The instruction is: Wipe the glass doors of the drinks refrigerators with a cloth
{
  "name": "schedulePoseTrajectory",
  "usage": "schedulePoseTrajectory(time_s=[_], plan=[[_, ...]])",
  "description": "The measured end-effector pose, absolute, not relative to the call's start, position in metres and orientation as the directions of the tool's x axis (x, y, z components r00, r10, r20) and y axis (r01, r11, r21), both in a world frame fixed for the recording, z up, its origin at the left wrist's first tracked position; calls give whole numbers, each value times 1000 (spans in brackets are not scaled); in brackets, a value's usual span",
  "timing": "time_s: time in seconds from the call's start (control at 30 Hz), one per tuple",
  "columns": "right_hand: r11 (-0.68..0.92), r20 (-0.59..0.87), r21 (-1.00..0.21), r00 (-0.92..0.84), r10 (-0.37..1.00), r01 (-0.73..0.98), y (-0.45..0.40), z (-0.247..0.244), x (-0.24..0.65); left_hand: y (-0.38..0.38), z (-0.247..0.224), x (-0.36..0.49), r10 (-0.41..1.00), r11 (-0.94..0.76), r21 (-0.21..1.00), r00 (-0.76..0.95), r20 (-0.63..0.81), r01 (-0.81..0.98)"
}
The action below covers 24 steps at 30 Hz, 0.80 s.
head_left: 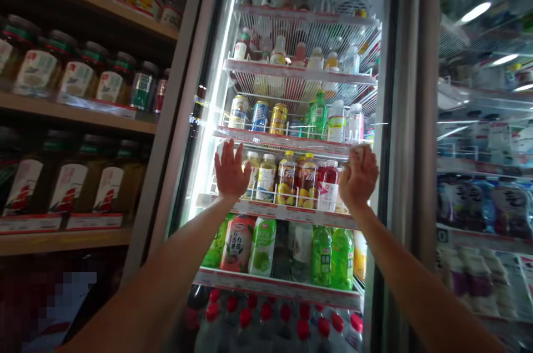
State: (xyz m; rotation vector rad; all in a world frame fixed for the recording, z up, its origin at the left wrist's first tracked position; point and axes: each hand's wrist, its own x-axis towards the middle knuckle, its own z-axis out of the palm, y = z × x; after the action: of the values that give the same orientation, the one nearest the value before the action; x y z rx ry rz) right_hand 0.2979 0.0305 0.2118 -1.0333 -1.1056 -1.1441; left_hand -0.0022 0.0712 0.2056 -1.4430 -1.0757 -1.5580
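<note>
A tall drinks fridge stands in front of me, its shelves seen through a glass door [283, 156] with reflections on it. My left hand [231, 171] is raised with its fingers spread and its palm toward the glass, before the shelf of tea bottles. Higher on the right, my right hand [360, 175] is closed round a pale crumpled cloth [360, 149], near the door's right side. Most of the cloth is hidden by the fingers. Behind the hands are yellow-capped bottles [287, 175] and a red drink bottle [328, 183].
Wooden shelves [83, 106] with jars and bottles run along the left. The fridge's metal frame [420, 120] separates it from another glass-fronted cooler [483, 147] on the right. Red-capped bottles [245, 319] fill the bottom, below a shelf of large green bottles [342, 256].
</note>
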Motion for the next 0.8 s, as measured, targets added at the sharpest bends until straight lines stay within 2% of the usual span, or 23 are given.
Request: schedulePoseTrajectory(time_s=[0.07, 0.13, 0.17, 0.2, 0.23, 0.33, 0.37, 0.4, 0.5, 0.57, 0.67, 0.73, 0.8], plan=[[145, 986, 150, -137, -97, 978, 30, 200, 275, 71, 206, -2, 22, -374, 97, -96, 995, 922], [174, 918, 393, -397, -9, 903, 29, 191, 259, 71, 207, -2, 12, -380, 92, -95, 995, 920], [180, 890, 446, -456, 15, 877, 28, 190, 259, 72, 206, -2, 1, -383, 85, -92, 996, 920], [171, 896, 434, -444, 17, 884, 29, 193, 264, 73, 206, -2, -10, -384, 78, -88, 996, 920], [151, 934, 354, -357, -7, 923, 29, 198, 273, 74, 205, -3, -21, -384, 71, -85, 996, 920], [138, 989, -34, 54, -140, 990, 34, 219, 296, 78, 203, -7, -44, -393, 58, -82, 996, 918], [163, 981, -93, 119, -155, 982, 37, 224, 296, 78, 203, -7, -47, -399, 62, -88, 995, 915], [197, 982, -96, 126, -144, 976, 39, 227, 291, 77, 205, -6, -50, -407, 71, -100, 994, 911], [344, 999, -3, 18, -40, 939, 42, 229, 256, 67, 217, 14, -86, -453, 57, -107, 991, 890], [477, 1000, -22, 15, 18, 879, 41, 228, 235, 56, 228, 45, -133, -525, -48, -27, 991, 850], [675, 997, -76, 72, 34, 734, 36, 228, 239, 42, 235, 108, -188, -650, -287, 217, 958, 704], [706, 987, -92, 159, -30, 702, 33, 226, 260, 40, 234, 149, -194, -661, -338, 282, 940, 670], [597, 976, -98, 195, -100, 796, 31, 220, 285, 44, 230, 177, -188, -635, -311, 249, 950, 707]])
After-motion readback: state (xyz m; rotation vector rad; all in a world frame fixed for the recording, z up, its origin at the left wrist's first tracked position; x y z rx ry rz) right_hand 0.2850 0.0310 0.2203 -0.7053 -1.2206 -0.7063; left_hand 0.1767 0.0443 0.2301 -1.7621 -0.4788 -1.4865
